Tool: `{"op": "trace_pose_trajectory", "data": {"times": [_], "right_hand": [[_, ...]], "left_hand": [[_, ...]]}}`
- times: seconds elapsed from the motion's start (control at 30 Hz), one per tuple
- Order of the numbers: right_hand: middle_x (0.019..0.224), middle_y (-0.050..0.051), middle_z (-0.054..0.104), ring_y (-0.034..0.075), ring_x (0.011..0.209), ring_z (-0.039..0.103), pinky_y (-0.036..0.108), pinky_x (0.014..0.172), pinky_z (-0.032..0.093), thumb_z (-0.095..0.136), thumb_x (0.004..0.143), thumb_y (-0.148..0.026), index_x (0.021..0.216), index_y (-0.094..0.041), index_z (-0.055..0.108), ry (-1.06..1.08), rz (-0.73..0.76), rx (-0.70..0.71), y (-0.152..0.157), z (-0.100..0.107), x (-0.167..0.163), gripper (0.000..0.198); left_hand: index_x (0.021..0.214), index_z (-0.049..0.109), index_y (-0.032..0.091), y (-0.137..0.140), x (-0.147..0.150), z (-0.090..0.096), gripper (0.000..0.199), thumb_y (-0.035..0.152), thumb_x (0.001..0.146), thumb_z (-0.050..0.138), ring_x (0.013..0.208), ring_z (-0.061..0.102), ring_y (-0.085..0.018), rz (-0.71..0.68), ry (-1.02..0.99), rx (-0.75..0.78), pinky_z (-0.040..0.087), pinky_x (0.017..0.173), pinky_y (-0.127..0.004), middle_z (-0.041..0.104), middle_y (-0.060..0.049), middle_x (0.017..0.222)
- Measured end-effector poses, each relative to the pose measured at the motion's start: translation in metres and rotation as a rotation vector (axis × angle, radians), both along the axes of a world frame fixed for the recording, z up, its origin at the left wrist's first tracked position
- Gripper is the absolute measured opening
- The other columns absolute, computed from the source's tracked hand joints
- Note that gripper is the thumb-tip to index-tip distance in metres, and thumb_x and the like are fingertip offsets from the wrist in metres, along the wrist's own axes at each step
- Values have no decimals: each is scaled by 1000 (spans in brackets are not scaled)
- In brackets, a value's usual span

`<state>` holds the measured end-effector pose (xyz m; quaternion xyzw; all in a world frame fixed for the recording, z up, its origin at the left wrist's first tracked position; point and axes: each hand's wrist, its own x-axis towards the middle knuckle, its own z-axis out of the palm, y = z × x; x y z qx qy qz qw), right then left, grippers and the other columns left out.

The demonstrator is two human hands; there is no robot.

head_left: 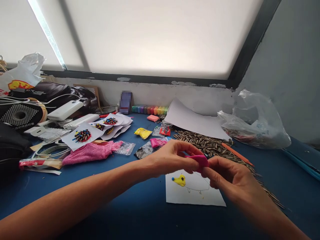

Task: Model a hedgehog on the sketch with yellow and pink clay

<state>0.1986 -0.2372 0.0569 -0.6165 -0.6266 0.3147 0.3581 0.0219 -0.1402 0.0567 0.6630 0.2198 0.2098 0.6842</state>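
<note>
A flattened piece of magenta modelling clay (200, 160) is pinched between both hands, above a white sheet of paper (195, 197). My left hand (176, 156) grips its left side with thumb and fingers. On its right edge, my right hand (228, 173) has thumb and fingertips closed. The paper below carries a pencil outline of a hedgehog-like animal with little legs. Yellow clay (180, 180) fills the animal's head, with a blue nose and a dark eye. Part of the drawing is hidden behind my hands.
Sunflower seeds (210, 143) spread behind and right of the paper, with an orange pencil-like stick (237, 154) on them. Packets of yellow clay (143, 133) and pink clay (158, 142) lie behind my left hand. Finished seed pictures (83, 136) and a pink cloth (90, 152) are at left.
</note>
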Motion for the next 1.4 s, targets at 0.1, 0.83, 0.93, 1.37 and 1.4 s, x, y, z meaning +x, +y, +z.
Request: {"op": "trace_pose_trajectory", "data": {"times": [0.1,0.83,0.93,1.37,1.4], "right_hand": [[68,-1,62,16,63,54,27,54,44,59,85,-52,83,-27,70,-27,26,11,-1,-2,0,27],[75,-3,70,16,72,65,26,68,50,59,89,-47,87,-28,71,-7,-7,146,-1,-5,-7,23],[78,-2,71,18,73,66,27,65,52,60,87,-50,91,-28,71,-15,-44,169,-2,-5,-7,24],[76,0,70,17,70,66,25,62,53,58,86,-54,88,-26,68,54,-97,166,-1,-3,-7,29],[74,0,68,18,70,66,25,62,53,55,88,-56,90,-26,67,54,-120,170,-1,-2,-5,32]], "left_hand": [[89,69,12,0,-1,-1,27,35,77,73,71,62,-14,-34,24,38,48,64,-24,67,-5,75],[74,63,12,-3,5,-13,22,27,71,78,56,63,-11,-87,98,-80,51,57,-23,63,1,60],[74,63,12,-4,5,-12,23,28,70,79,54,62,-11,-78,84,-58,50,54,-22,63,1,59],[82,64,13,-9,5,-12,25,30,71,78,62,56,-7,-124,66,-33,42,56,-19,63,1,69],[83,64,13,-8,5,-11,26,31,71,78,62,57,-8,-111,55,-38,42,56,-19,63,0,69]]}}
